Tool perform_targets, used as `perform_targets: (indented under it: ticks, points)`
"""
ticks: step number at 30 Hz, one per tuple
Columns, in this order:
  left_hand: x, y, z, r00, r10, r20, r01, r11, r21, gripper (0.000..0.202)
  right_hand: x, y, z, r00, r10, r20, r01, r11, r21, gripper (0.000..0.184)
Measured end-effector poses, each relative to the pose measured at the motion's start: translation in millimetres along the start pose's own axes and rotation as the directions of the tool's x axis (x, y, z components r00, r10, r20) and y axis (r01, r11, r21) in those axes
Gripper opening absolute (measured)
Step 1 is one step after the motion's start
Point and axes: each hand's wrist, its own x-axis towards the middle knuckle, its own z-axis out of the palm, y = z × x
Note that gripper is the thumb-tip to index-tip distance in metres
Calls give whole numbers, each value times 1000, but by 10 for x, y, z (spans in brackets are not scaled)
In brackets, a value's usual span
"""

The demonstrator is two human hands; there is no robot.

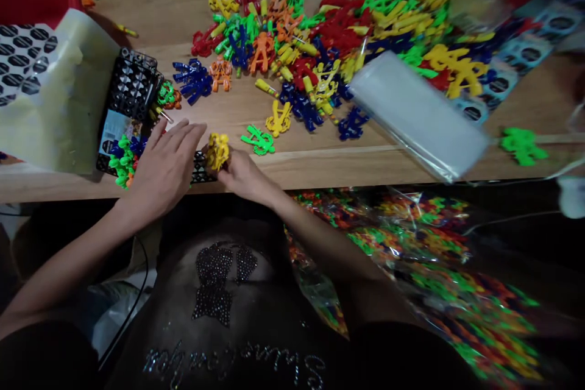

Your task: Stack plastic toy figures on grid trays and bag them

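You are gripping a yellow plastic figure in your right hand, just over the front edge of the worktop. Your left hand is spreading open beside it, near a black plastic rack.

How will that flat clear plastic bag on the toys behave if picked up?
The clear plastic bag probably feels light and floppy, given its thin film. Its glossy surface looks slippery, and resting on loose toy pieces, it may slide if pushed.
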Motion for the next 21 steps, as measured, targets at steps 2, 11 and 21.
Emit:
perform_targets:
  ticks: [2, 11, 21]
  points:
    - [10, -11, 11, 1000, 9, 5, -9, 1000, 3, 53, -33, -25, 180, 1000, 21, 17, -21, 1000, 6, 34]
    - [-8, -16, 20, 1000, 5, -17, -5, 999, -36, 55, -126, -47, 453, 999, 25, -31, -31, 980, -196, 51]
    - [-46, 5, 57, 997, 76, 0, -76, 997, 33, 51, 66, -8, 243, 985, -64, 158, 91, 982, -166, 40]
